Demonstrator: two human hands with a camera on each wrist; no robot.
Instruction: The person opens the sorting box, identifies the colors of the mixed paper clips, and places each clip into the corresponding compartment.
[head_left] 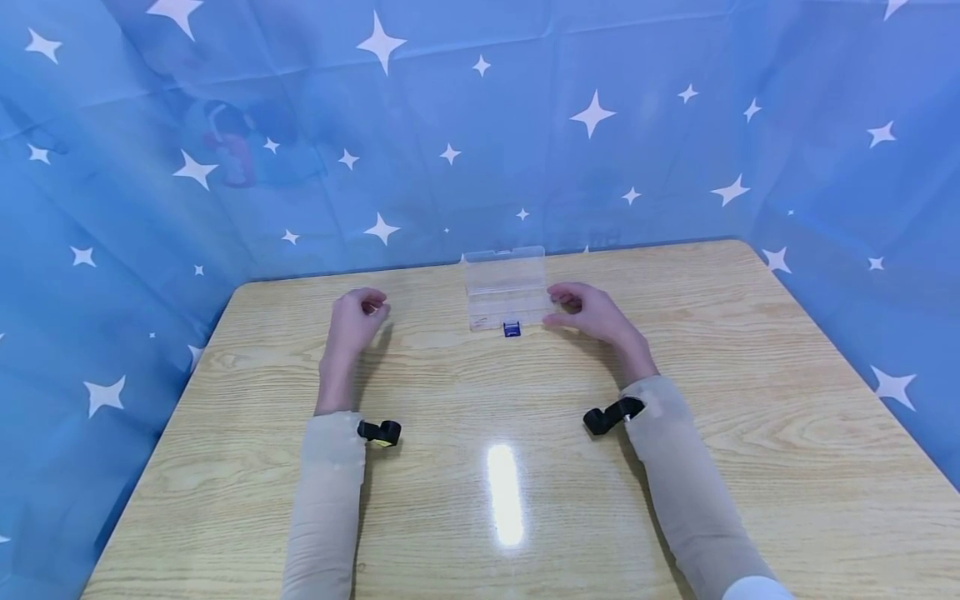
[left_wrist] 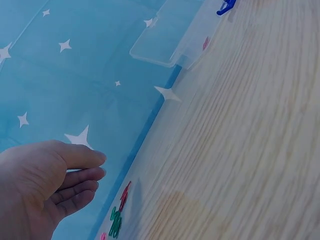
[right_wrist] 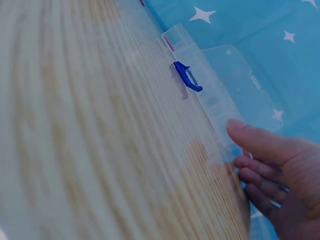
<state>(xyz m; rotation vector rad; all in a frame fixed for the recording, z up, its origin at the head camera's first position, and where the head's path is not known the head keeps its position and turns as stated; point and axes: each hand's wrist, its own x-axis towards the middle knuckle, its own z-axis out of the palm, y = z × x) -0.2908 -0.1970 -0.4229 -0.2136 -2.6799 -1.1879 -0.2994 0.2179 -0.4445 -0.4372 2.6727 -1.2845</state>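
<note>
A clear plastic box (head_left: 510,305) sits at the back middle of the table with its lid (head_left: 506,268) raised. On its front edge is a blue latch (head_left: 512,329), seen also in the right wrist view. My right hand (head_left: 592,312) is at the box's right end, thumb tip by the front corner and the other fingers bent farther back. To the left, apart from the box, my left hand (head_left: 356,318) hovers with fingers loosely curled around nothing. Below it in the left wrist view lie small wiry pieces, green (left_wrist: 115,222) and red (left_wrist: 124,196), resembling paper clips.
A wooden table (head_left: 450,467) reaches from the front to a blue star-printed curtain (head_left: 480,117), which hangs behind and at both sides. A small red mark (right_wrist: 168,43) shows on the box's left part. Each wrist wears a black camera mount.
</note>
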